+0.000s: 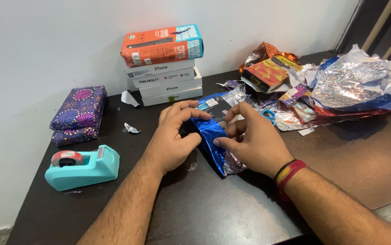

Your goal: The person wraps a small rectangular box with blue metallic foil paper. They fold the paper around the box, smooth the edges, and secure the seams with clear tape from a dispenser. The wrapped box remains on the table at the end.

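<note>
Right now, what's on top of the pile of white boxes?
An orange box lies flat on top of the white boxes, a bit tilted. Its underside and most of the top white box's lid are covered, so I can't see them.

blue wrap [211,136]: glossy foil | table [232,208]: dark matt wood | tape dispenser [84,169]: smooth plastic

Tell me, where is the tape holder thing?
In the head view, the turquoise tape dispenser sits on the dark table at the person's left, just in front of the purple wrapped boxes.
</note>
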